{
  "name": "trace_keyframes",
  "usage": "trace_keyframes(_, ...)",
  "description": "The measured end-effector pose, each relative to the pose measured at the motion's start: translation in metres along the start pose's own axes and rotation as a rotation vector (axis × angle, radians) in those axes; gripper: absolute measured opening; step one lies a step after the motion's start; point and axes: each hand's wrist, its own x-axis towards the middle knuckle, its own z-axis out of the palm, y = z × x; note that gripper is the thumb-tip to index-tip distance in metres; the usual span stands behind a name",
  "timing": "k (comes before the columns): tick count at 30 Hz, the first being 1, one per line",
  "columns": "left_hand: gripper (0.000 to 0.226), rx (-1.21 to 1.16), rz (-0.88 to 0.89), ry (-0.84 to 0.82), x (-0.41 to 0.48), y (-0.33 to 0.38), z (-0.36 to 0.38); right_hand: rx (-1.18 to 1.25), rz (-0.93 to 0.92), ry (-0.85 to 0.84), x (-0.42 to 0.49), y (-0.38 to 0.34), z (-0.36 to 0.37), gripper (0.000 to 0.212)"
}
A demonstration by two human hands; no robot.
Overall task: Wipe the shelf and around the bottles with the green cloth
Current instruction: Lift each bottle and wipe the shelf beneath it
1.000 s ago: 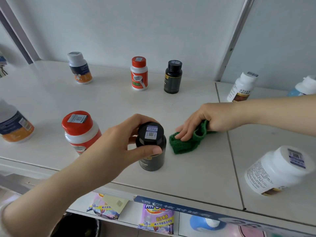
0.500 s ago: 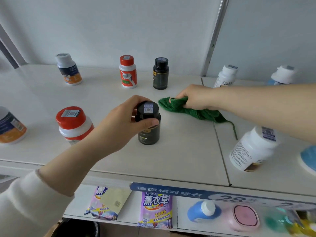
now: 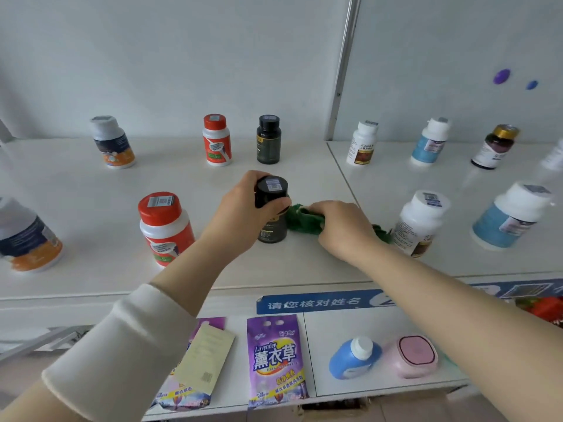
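On the shelf (image 3: 91, 190), my left hand (image 3: 243, 214) clamps the black bottle (image 3: 272, 208) steady while my right hand (image 3: 338, 226), fingers closed on the green cloth (image 3: 304, 220), wipes its base.

The shelf (image 3: 189, 269) is smooth, faintly glossy white board, the green cloth (image 3: 304, 221) a rough, nubbly knit, the black bottle (image 3: 272, 214) shiny dark plastic — and the upright post (image 3: 342, 68) at the back edge looks like brushed metal.

cream ribbed-cuff sleeve (image 3: 134, 339) on the left arm, right forearm (image 3: 457, 300) bare
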Motion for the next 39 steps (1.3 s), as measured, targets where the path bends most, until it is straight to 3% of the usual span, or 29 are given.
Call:
trace_keyframes(9,0.044,0.045,-0.048,0.006,-0.015,0.010,-0.006,0.025,-0.221,0.002,-0.090,0.008,-0.003,0.062)
trace_keyframes(13,0.044,0.085,-0.035,0.014,-0.029,0.014,-0.014,0.186,-0.126,-0.076,-0.096,0.009,-0.021,0.047)
trace_keyframes(19,0.045,0.135,-0.005,0.032,-0.050,0.016,-0.026,0.143,-0.012,0.226,-0.025,0.006,-0.029,0.036)
trace_keyframes(23,0.044,0.167,0.000,-0.017,-0.066,0.010,-0.024,0.122,-0.008,0.068,0.017,-0.002,-0.001,0.035)
trace_keyframes(28,0.043,0.108,0.006,0.012,-0.072,0.003,-0.026,0.173,-0.184,-0.037,0.016,-0.008,0.017,0.041)
trace_keyframes(33,0.039,0.064,0.017,-0.006,-0.070,-0.003,-0.025,0.216,-0.075,0.094,0.076,-0.007,0.013,0.035)
trace_keyframes(39,0.036,0.039,0.016,0.006,-0.069,-0.004,-0.026,0.178,-0.242,-0.051,0.104,-0.028,0.029,0.040)
